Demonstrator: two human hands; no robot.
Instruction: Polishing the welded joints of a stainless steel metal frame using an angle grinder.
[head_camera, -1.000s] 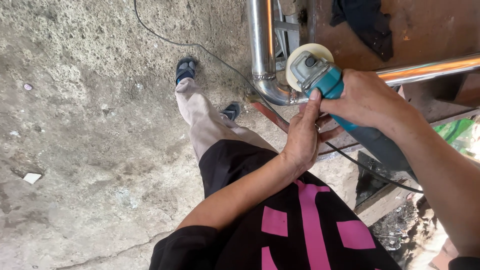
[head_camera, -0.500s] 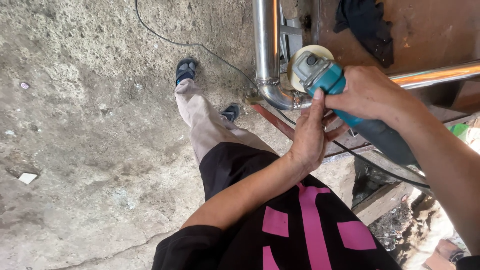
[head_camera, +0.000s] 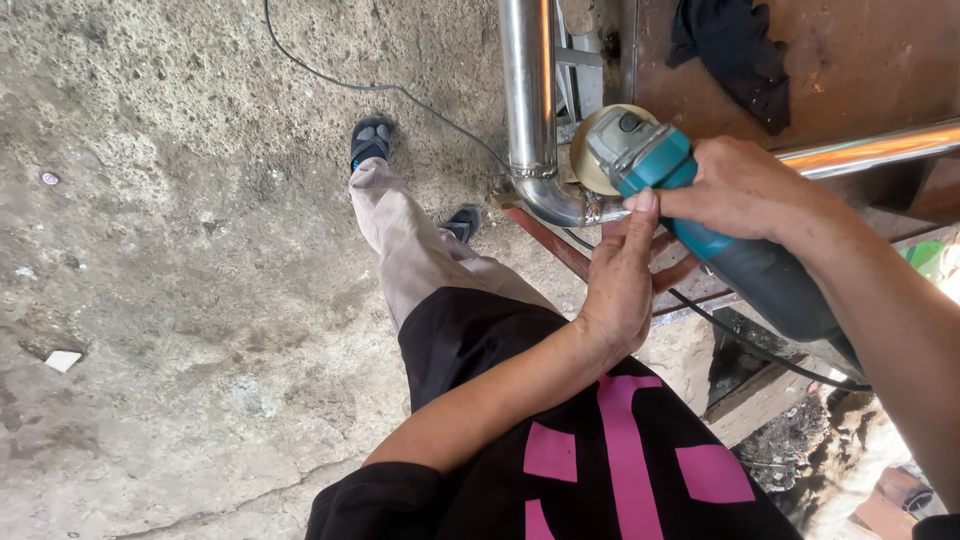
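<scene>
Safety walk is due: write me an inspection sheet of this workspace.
Surface: rough, stained concrete floor.
Job's things: teal angle grinder, its disc at the elbow of a shiny steel pipe.
Clutter: dark cloth on the rusty metal sheet; small pale scrap on the floor.
Hands: right hand grips the grinder body; left hand reaches up under the grinder head, fingertips near the pipe elbow.
Cables: black cord runs across the floor.
Surroundings: open sandals on the feet; debris at lower right.
</scene>
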